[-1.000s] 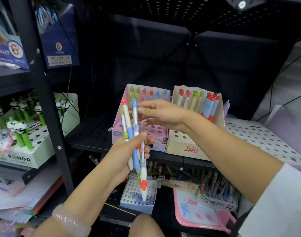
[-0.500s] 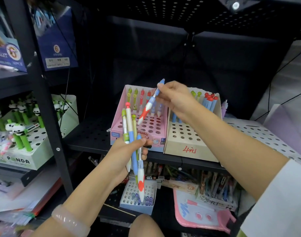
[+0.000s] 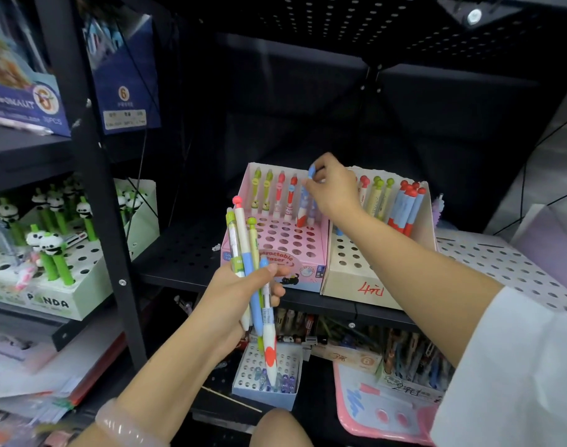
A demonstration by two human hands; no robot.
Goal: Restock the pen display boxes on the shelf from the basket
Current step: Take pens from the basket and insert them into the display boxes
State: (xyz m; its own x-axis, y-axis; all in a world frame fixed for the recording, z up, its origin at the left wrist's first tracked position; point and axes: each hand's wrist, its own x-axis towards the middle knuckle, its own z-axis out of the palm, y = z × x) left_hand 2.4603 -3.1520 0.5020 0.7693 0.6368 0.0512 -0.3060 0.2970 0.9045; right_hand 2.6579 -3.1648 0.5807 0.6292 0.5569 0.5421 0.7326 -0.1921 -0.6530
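You were partway through the restock: your right hand (image 3: 335, 188) pinched the top of a blue-capped pen (image 3: 304, 204), standing it in the back row of the pink box (image 3: 275, 253) on the shelf (image 3: 185, 253), beside four pens already there. Most of its holes looked unfilled. Your left hand (image 3: 240, 295) gripped a bundle of pens (image 3: 253, 285) yet to go in. The cream box (image 3: 356, 279) just beside it held pens along its back row only. No basket showed.

Left of my fingers I see a panda pen box (image 3: 55, 301) and two blue cartons (image 3: 124, 91) above it; below them, a pink board (image 3: 372, 417) and stacked papers (image 3: 34, 391).
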